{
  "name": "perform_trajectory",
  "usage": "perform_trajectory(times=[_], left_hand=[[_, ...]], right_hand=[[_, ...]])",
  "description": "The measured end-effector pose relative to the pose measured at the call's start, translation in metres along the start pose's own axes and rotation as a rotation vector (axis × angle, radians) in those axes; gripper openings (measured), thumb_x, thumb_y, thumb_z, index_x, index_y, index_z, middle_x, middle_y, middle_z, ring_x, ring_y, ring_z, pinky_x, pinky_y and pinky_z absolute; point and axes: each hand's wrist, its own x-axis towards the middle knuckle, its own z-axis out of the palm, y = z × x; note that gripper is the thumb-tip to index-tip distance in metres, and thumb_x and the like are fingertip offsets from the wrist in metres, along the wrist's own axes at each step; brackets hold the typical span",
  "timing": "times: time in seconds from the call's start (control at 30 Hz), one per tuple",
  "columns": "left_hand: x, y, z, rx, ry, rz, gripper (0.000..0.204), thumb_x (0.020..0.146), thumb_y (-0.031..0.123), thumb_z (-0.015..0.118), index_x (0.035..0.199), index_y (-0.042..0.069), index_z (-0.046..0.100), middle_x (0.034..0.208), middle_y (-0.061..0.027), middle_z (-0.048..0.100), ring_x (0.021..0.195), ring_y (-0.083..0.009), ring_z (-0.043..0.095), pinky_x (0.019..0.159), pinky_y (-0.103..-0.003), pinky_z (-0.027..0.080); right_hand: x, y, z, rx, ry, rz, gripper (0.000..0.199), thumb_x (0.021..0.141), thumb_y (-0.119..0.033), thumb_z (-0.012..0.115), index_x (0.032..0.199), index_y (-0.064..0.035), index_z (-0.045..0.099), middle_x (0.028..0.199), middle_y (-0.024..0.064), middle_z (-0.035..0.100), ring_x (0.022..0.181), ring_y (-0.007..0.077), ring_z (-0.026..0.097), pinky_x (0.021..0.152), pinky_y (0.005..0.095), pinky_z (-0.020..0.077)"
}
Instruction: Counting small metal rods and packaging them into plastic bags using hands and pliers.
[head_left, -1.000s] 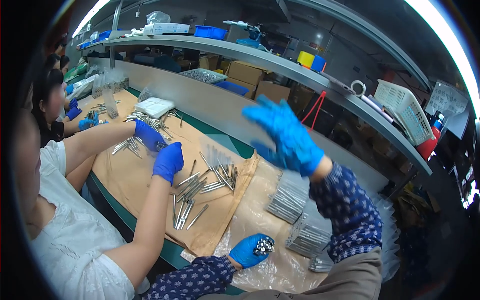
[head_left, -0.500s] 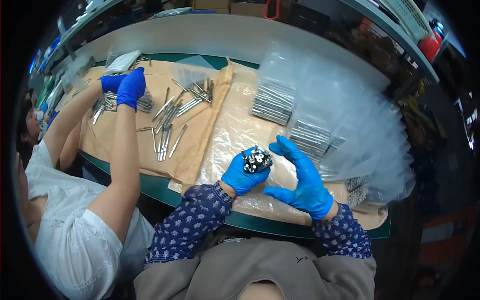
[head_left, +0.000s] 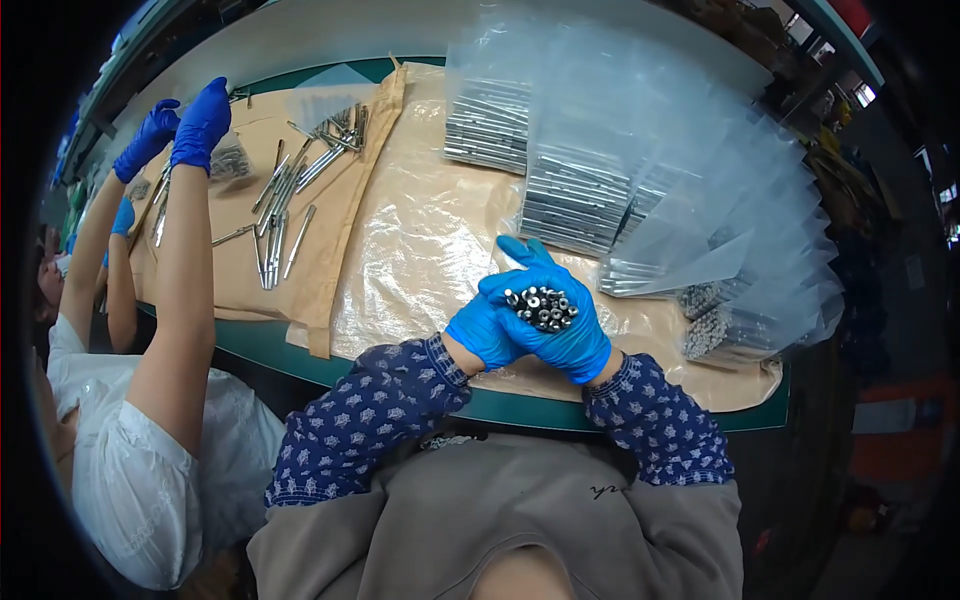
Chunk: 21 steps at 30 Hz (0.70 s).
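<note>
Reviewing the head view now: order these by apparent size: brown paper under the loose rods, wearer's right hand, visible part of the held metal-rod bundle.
1. Brown paper
2. Right hand
3. Metal-rod bundle, partly hidden

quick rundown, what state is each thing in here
bundle of silver metal rods, gathered, ends showing
right hand in bright-blue glove, closed around the bundle
left hand in bright-blue glove, against the right, fingers partly hidden
brown paper sheet, spread, edge creased
loose silver metal rods, scattered on the sheet
clear plastic bags, loaded with rods, overlapping
</note>
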Motion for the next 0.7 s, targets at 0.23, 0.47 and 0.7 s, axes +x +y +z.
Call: perform_trajectory(times=[0.23,0.47,0.7], left_hand=[[-0.006,-0.007,-0.021,-0.503,-0.032,-0.252,0.079,0.068,0.006,0.07,0.135,0.009,0.03,0.127,-0.0102,0.045,0.114,-0.0228,0.046,0.097,-0.034,0.036],[0.018,0.054,-0.043,-0.27,0.121,0.087,0.097,0.061,0.015,0.08,0.139,0.007,0.021,0.138,-0.0139,0.033,0.128,-0.026,0.031,0.108,-0.038,0.017],[0.034,0.027,-0.013,-0.066,0.21,0.211,0.031,0.064,0.0,0.066,0.092,0.006,0.057,0.093,-0.0078,0.063,0.09,-0.0191,0.06,0.099,-0.047,0.035]], right_hand=[[0.008,-0.011,-0.008,0.199,-0.029,0.17,0.021,0.072,-0.003,0.067,0.089,-0.0019,0.057,0.087,0.0083,0.066,0.089,0.0169,0.062,0.076,0.0276,0.0512],[0.004,-0.001,-0.004,0.197,0.032,0.127,0.031,0.071,-0.01,0.069,0.098,-0.0033,0.056,0.093,0.0091,0.063,0.085,0.0187,0.062,0.073,0.028,0.0496],[-0.016,0.04,-0.007,0.149,-0.163,0.13,0.038,0.073,-0.014,0.066,0.108,-0.0076,0.054,0.105,0.0107,0.058,0.097,0.0241,0.057,0.084,0.0326,0.0463]])
